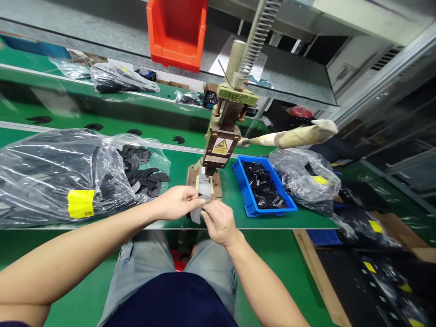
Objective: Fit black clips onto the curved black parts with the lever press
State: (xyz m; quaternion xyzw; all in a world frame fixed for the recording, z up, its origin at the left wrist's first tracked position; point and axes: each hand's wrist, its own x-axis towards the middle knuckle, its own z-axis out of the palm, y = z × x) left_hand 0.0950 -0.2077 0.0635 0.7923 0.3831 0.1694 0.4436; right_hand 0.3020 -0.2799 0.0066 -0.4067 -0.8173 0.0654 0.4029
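Note:
My left hand (182,202) is closed on a grey curved plastic piece (195,215) just in front of the press. My right hand (220,221) meets it from the other side, thumb and fingers pinched at the piece's edge. A tiny dark bit shows at those fingertips, too small to name. Right behind both hands stands the hand press (221,147), with a warning label and a pale-wrapped lever (293,136) reaching right. Its metal base (192,177) is partly hidden by my hands.
Left lies a large clear bag (57,168) spilling dark curved pieces (148,179). A blue bin (240,181) of small black parts is at the right, beside another plastic bag (303,177). An orange bin (177,56) sits on the shelf above. Several curved pieces lie along the green belt (150,118).

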